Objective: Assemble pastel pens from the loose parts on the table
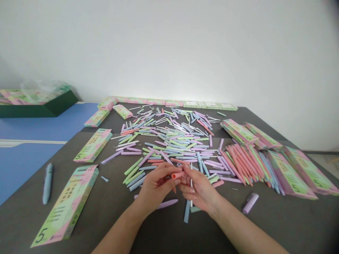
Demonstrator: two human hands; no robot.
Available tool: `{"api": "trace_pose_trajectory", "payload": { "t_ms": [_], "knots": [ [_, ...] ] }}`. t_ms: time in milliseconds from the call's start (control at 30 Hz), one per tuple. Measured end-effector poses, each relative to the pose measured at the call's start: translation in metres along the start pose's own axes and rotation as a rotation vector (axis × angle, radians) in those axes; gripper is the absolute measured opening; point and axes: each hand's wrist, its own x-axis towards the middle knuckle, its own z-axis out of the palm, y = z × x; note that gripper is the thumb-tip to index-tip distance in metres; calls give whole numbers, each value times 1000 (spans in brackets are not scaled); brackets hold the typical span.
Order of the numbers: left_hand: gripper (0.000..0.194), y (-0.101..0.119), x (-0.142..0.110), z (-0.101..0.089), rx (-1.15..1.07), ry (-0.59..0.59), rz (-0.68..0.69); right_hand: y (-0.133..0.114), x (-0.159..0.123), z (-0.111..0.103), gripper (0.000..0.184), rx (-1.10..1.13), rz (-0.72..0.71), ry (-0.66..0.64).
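Note:
In front of me, low over the table, my left hand (161,181) pinches a coral pen barrel (178,175) between thumb and fingers. Its hollow round end faces me. Close against it, my right hand (197,187) has its fingers curled around a thin white pen refill (191,192) that stands nearly upright. The right fingertips also meet the far side of the coral piece, where the contact is partly hidden. Just beneath the hands lie a purple pen piece (167,204) and a blue pen piece (186,211).
A wide heap of pastel pen parts (182,141) and white refills covers the middle table. Coral pens (242,164) lie in a row at right beside printed boxes (293,173). More boxes (70,204) line the left and back edges. A green bin (58,104) stands far left.

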Motion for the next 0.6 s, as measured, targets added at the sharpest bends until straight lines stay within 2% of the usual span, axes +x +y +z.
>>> {"api": "trace_pose_trajectory", "payload": {
  "t_ms": [133, 233, 300, 467, 600],
  "knots": [
    [16, 3, 0, -2, 116, 107, 67, -1, -3, 1, 36, -77, 6, -8],
    [17, 7, 1, -5, 212, 197, 76, -5, -5, 1, 32, -100, -11, 26],
    [18, 10, 2, -7, 273, 217, 82, -7, -6, 2, 28, -102, -50, 24],
    [20, 9, 2, -6, 436, 150, 45, -9, -8, 4, 20, -164, -281, 41],
    [18, 2, 1, -3, 509, 72, 49, -12, -11, 7, 23, -286, -377, 6]
  ]
}}
